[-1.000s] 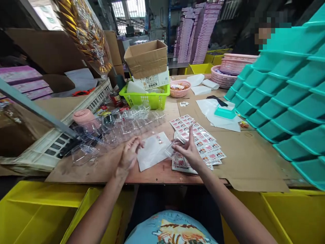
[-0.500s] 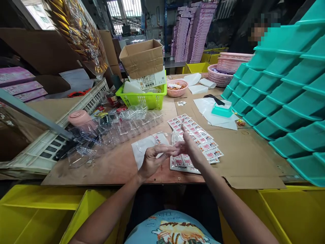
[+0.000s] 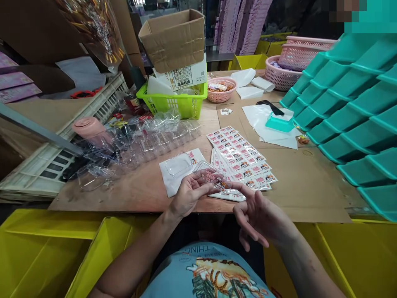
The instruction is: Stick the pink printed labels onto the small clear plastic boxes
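My left hand (image 3: 187, 195) pinches a clear plastic box (image 3: 203, 169) between thumb and fingers, just above the table's front edge. On the box sits a see-through sticker (image 3: 213, 177) with pink print and a small cartoon figure. My right hand (image 3: 268, 215) is open with its fingers spread, and its index fingertip touches the sticker's right end. Behind and to the right lie overlapping sticker sheets (image 3: 237, 151), partly hidden by the hands. Left of the box, another clear plastic piece (image 3: 179, 165) rests on white backing paper (image 3: 170, 184).
Clear plastic trays (image 3: 149, 145) spread across the left, below a lime-green basket (image 3: 173, 103) bearing a cardboard box (image 3: 173, 41). A small pink basket (image 3: 220, 96) stands behind. Stacked teal bins (image 3: 350, 120) rise at right. Yellow bins (image 3: 40, 256) flank the table's front.
My right hand has moved right and down, away from my left, its fingers spreading. The stickered box now shows in my left hand. The view has tilted downward.
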{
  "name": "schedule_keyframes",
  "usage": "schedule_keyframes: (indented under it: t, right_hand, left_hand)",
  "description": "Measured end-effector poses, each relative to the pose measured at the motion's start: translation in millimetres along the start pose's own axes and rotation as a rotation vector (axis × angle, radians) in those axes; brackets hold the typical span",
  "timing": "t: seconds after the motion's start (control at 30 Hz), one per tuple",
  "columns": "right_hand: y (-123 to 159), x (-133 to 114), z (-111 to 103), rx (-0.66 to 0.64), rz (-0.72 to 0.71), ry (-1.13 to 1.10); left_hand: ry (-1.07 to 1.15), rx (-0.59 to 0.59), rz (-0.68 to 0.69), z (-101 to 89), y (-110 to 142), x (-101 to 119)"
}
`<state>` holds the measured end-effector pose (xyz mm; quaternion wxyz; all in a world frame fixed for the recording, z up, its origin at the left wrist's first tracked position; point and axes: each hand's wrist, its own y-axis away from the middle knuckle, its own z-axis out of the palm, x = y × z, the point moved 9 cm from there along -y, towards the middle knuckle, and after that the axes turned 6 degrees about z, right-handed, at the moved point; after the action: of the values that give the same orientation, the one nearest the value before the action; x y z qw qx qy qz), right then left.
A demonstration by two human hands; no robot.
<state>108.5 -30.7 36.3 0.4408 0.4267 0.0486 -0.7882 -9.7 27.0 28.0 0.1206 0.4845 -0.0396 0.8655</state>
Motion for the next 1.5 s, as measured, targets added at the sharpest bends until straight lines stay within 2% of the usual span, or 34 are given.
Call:
schedule_keyframes:
  t: [0.4,0.73,0.93,1.13,1.23,1.3,1.33,1.43,1.5]
  right_hand:
    - [-6.8,1.0,-6.2,0.028,0.031,-0.024]
    - [-12.0,1.6,-8.5,-0.015,0.014,-0.062]
    - [-12.2,0.9,-5.8,0.007,0.019,-0.061]
    - [-15.2,-1.2,-4.3,0.095,0.032,0.009]
    - [-12.8,-3.7,-5.3,0.192,0.037,0.171]
    - [-6.8,-9.1,-10.0,0.338,-0.001,0.432]
    - [-1.7,-14.9,-13.1,0.452,-0.044,0.623]
    - [21.8,-41.1,-8.3,0.892,-0.284,1.271]
    - [31.2,-49.8,12.6,1.060,-0.521,1.587]
  left_hand:
    - [-0.017,-0.030,0.047,-2.2,0.8,-2.6]
    - [0.024,-0.050,0.036,-3.1,1.7,-4.9]
    - [0.058,-0.069,0.024,-1.2,2.2,-3.7]
    - [0.029,0.096,0.060,-10.8,3.1,-4.0]
    - [-0.032,0.154,0.115,-11.2,5.4,-3.7]
    - [-0.059,0.173,0.150,-9.1,6.2,-4.4]
    - [-0.063,0.180,0.161,-7.9,6.0,-5.1]
    - [-0.037,0.212,0.187,-5.1,3.2,-5.2]
    - [-0.019,0.222,0.204,-2.6,0.9,-1.5]
